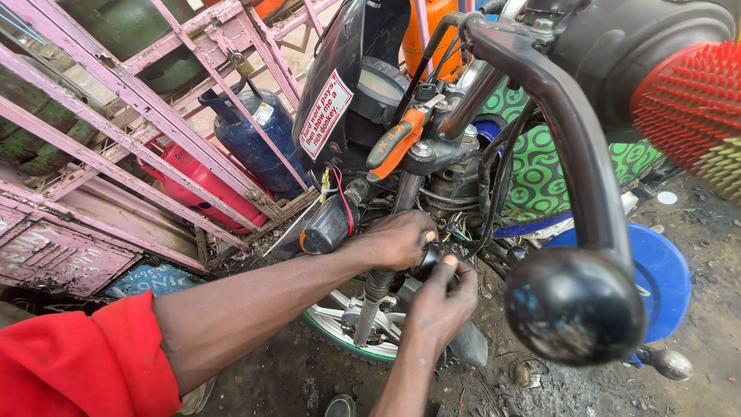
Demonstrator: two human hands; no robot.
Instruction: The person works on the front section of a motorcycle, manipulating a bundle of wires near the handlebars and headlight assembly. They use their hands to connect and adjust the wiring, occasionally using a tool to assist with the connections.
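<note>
Left hand [397,238] reaches into motorcycle front, fingers curled on a part beside the fork [370,305] | right hand [440,297] just below, fingers pinching small black part [427,259] between both hands | fork runs upright, wheel [347,336] beneath | gas cylinders [255,143] left.

Both hands meet at the fork [376,297] below the handlebar [494,85], left hand [397,238] above right hand [440,297]. The cage [131,116] stands left (cylinders [258,143] inside it). The wheel [347,332] sits under the hands, the lever [571,232] to their right.
</note>
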